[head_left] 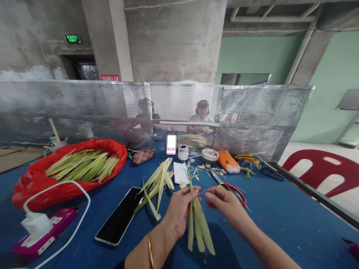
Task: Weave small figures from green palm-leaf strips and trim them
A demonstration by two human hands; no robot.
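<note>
My left hand [177,211] pinches a small bundle of green leaf strips [202,226] near its narrow end, and the wide ends fan down toward me. Just right of the bundle, my right hand [226,204] has its fingers curled together. Whether a thread or anything else is between those fingertips, I cannot make out. Red-handled scissors [235,189] lie behind my right hand. Pale, loose leaf strips [160,175] are heaped beyond my left hand, beside a white sheet of paper [180,173].
A red plastic bag [29,183] full of leaf strips stands left, near a purple power strip [60,220] with a white cable. A large phone [119,218] lies flat. Behind are a white spool [183,153], a tape roll [209,155], an orange packet [228,162] and a perforated metal screen [117,101].
</note>
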